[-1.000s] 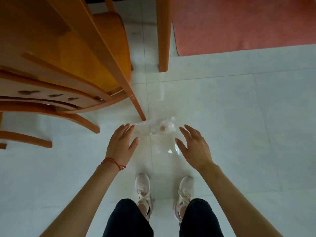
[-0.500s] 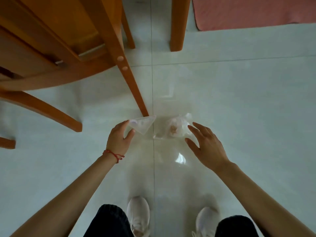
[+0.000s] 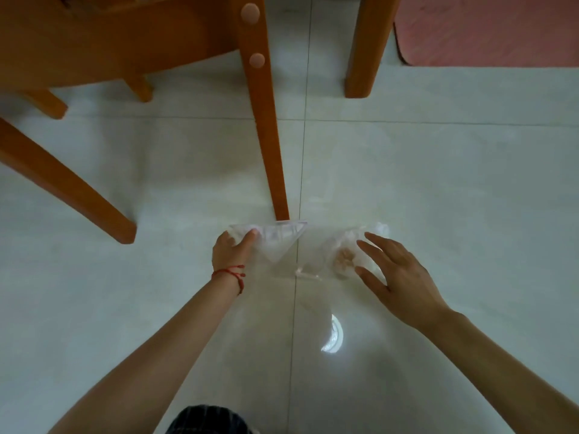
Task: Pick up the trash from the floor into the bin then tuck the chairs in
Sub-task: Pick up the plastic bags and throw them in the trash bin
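Two pieces of clear plastic trash lie on the pale tiled floor at the foot of a wooden chair leg (image 3: 269, 145). My left hand (image 3: 230, 250) pinches the left one, a flat triangular clear bag (image 3: 277, 241), by its left corner. To its right sits a crumpled clear bag (image 3: 341, 256) with something brownish inside. My right hand (image 3: 398, 274) hovers over that bag's right side with fingers spread; its fingertips reach the plastic, and I cannot tell if they touch it. No bin is in view.
The orange wooden chair (image 3: 125, 36) fills the upper left, with another slanted leg (image 3: 65, 183) at left. A table leg (image 3: 366, 48) stands at top centre-right. A pink rug (image 3: 488, 26) covers the top right corner. Bare tile stretches to the right.
I have bent lower over the floor. My left hand closed on the triangular bag's corner, and my right hand moved forward onto the crumpled bag.
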The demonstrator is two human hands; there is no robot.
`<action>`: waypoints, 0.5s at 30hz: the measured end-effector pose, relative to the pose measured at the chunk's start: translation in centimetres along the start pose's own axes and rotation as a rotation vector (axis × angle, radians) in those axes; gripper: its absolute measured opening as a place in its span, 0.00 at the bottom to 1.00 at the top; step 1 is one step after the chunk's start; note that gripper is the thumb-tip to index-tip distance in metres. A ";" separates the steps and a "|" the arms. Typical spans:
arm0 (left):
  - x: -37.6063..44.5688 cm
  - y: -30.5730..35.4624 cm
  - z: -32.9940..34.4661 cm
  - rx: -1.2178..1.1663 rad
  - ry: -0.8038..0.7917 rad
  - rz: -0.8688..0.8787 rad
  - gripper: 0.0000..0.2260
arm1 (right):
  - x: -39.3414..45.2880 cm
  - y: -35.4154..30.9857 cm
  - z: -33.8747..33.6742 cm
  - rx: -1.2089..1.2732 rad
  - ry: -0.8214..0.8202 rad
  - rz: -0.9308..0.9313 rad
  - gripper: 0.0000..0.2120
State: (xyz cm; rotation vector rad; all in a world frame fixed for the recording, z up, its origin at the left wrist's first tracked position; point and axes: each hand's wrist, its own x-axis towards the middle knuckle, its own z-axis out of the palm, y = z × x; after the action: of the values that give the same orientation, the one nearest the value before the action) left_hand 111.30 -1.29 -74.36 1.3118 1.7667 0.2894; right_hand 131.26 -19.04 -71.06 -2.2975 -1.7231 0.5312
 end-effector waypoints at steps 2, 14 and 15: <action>1.1 -0.3 0.5 -0.013 0.026 -0.037 0.26 | 0.0 0.5 0.3 -0.015 -0.008 -0.008 0.27; 3.0 -0.3 2.0 -0.146 0.034 0.037 0.27 | -0.2 1.8 1.4 0.087 0.060 0.095 0.20; 3.0 -0.2 2.0 -0.134 0.034 0.048 0.26 | -0.2 1.9 1.4 0.096 0.061 0.105 0.20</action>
State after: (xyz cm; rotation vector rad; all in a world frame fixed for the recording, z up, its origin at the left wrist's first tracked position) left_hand 112.55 0.57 -77.15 1.2612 1.7152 0.4522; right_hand 132.31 -19.79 -73.07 -2.3214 -1.5224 0.5447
